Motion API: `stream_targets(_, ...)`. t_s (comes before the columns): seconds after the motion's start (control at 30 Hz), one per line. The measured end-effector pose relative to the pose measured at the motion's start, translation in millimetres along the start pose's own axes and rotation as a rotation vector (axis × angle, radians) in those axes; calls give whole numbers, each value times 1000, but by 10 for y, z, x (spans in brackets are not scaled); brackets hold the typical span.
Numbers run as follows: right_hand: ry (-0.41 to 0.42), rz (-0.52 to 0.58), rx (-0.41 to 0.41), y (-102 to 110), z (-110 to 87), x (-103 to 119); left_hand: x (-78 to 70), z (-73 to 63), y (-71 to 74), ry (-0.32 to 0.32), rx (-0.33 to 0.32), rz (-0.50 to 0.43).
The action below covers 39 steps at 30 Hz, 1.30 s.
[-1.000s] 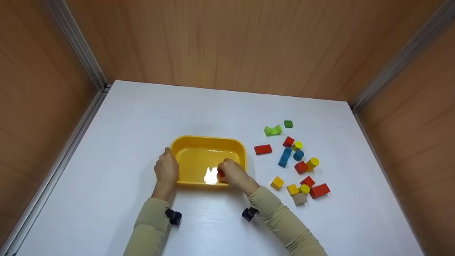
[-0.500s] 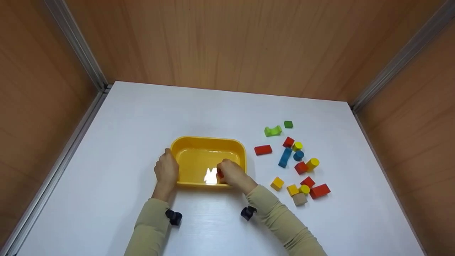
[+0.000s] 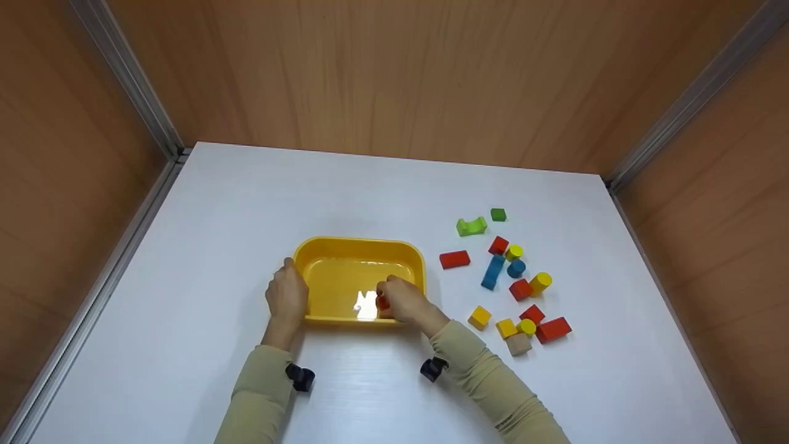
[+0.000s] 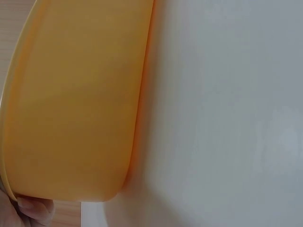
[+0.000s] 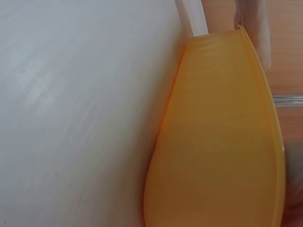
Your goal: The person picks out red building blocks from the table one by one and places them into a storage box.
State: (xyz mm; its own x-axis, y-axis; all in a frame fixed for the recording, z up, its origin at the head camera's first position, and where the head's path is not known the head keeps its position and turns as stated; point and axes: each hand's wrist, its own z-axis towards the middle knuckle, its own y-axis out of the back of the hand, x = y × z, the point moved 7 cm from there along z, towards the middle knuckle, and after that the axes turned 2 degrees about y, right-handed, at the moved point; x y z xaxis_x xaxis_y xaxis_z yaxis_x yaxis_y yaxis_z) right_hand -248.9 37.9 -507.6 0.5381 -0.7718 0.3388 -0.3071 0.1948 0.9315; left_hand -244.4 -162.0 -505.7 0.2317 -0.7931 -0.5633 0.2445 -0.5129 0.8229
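A yellow plastic tray (image 3: 345, 319) with rounded corners stands on the white table. At its left end my left hand (image 3: 287, 296) grips the rim; in the left wrist view fingertips (image 4: 35, 208) show at the corner below the rim. My right hand (image 3: 404, 301) reaches into the tray's near right corner, its fingers curled round a small red block (image 3: 383, 303). The hand covers most of that block, so its full shape is hidden. In the right wrist view the tray's near wall (image 5: 213, 127) blocks most of the right hand.
Right of the tray lie loose blocks: a red bar (image 3: 455, 259), a light green arch (image 3: 471, 227), a green block (image 3: 498, 214), a blue bar (image 3: 492, 272), a blue cylinder (image 3: 516, 268), a wooden cube (image 3: 519, 345), plus several red and yellow pieces. Wooden panels (image 3: 394, 80) enclose the table.
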Motion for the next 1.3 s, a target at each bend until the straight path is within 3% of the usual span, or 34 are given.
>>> stream_targets(0.2,10,-10,-54,59,-48,-28,0,1,-12,19,38,5)
stream_targets(0.6,-67,-7,-93,288,-127,-89,1,10,-10,28,31,17)
stream_targets(0.8,-61,-11,-164,461,-190,-129,-17,-5,4,5,15,14)
stream_targets(1.03,-196,18,-186,634,-249,-278,-14,4,5,15,27,30)
stream_targets(1.3,-296,-28,-302,873,-305,-540,1,10,-16,27,39,39)
